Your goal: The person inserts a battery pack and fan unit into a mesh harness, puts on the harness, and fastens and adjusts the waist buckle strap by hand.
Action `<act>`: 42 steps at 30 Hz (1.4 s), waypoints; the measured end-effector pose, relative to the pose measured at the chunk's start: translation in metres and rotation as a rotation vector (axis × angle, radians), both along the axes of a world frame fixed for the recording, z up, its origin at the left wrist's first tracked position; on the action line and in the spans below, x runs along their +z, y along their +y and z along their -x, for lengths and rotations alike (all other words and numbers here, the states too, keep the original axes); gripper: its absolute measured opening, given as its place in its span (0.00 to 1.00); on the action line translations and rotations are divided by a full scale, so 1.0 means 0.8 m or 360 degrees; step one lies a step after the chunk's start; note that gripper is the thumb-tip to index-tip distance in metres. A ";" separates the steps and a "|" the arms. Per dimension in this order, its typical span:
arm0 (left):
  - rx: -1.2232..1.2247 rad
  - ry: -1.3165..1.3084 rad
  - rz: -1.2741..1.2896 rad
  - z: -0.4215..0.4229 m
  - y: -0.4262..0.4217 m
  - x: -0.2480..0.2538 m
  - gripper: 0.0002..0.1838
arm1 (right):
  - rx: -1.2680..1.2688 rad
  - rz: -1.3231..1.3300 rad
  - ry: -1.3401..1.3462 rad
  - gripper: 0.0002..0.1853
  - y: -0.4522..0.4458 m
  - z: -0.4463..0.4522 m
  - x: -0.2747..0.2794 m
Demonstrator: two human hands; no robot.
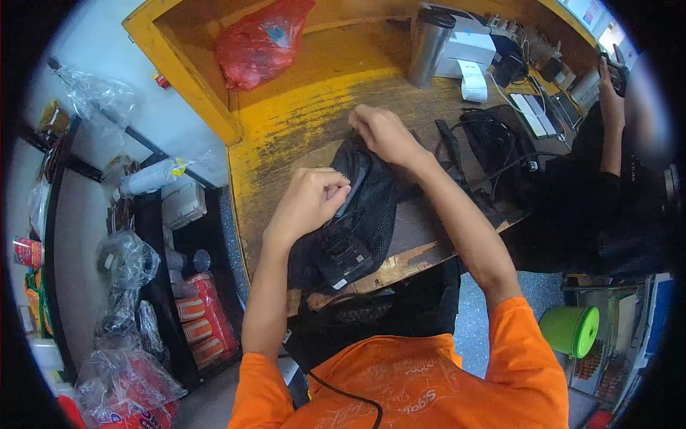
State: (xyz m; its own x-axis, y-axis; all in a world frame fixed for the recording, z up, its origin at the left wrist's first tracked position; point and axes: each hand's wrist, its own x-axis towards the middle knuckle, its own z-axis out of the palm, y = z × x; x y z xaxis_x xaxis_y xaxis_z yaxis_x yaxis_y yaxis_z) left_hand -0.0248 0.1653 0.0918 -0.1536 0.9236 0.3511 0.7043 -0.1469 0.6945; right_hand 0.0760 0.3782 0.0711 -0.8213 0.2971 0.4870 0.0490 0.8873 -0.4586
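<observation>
A black mesh bag (pixel 379 214) lies near the front edge of the worn wooden desk (pixel 268 154), with a dark device inside or under its mesh. My left hand (pixel 307 200) is on the bag's left upper part, its fingers curled in and pinched at the mesh. At the bag's top end, my right hand (pixel 386 134) is bent over the fabric with its fingers closed; what lies between the fingertips is hidden. A dark block with a small white label (pixel 339 284) shows at the bag's lower end.
A steel tumbler (pixel 431 50), a white printer (pixel 468 46) and a red plastic bag (pixel 264 43) stand at the back. Black straps and cables (pixel 493 143) lie to the right, beside a person in dark clothes holding a device (pixel 614 75). Shelves with packages (pixel 128 264) are left.
</observation>
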 end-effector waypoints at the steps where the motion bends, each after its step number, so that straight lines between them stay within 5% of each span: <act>1: 0.0027 -0.0049 0.0020 -0.001 -0.001 -0.001 0.06 | 0.0151 0.0083 0.0028 0.07 0.004 -0.004 -0.001; 5: 0.0105 -0.0151 0.0128 0.002 -0.002 0.000 0.06 | 0.0323 0.0366 -0.0274 0.09 0.006 -0.034 0.017; 21: 0.0026 -0.0077 0.0132 0.004 0.002 0.004 0.06 | 0.0328 -0.0118 -0.0591 0.06 0.013 -0.006 0.038; 28: 0.0101 -0.0631 0.0390 0.022 0.018 0.010 0.07 | 0.0287 -0.0195 -0.0482 0.06 -0.009 -0.038 0.047; 30: 0.0169 -0.0261 0.0376 0.034 0.042 0.026 0.10 | 0.0304 -0.0196 -0.0322 0.06 -0.016 -0.048 0.044; 33: -0.0409 0.0489 -0.0230 0.068 0.097 -0.021 0.11 | 0.0262 -0.0180 -0.0150 0.04 -0.021 -0.055 0.036; 36: -0.0447 0.0205 0.0198 0.063 0.105 -0.007 0.12 | 0.0206 -0.0147 -0.0062 0.04 -0.026 -0.066 0.036; 42: -0.0284 0.0201 -0.0079 0.058 0.097 -0.019 0.08 | 0.0204 -0.0140 -0.0106 0.06 -0.066 -0.104 0.048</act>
State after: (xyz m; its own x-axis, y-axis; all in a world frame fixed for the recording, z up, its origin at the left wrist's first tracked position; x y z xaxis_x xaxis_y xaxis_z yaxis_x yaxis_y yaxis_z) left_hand -0.0711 0.2432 0.0764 0.0586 0.9134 0.4027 0.7452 -0.3085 0.5912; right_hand 0.1593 0.3250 0.1096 -0.8810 0.1465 0.4499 -0.0393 0.9249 -0.3781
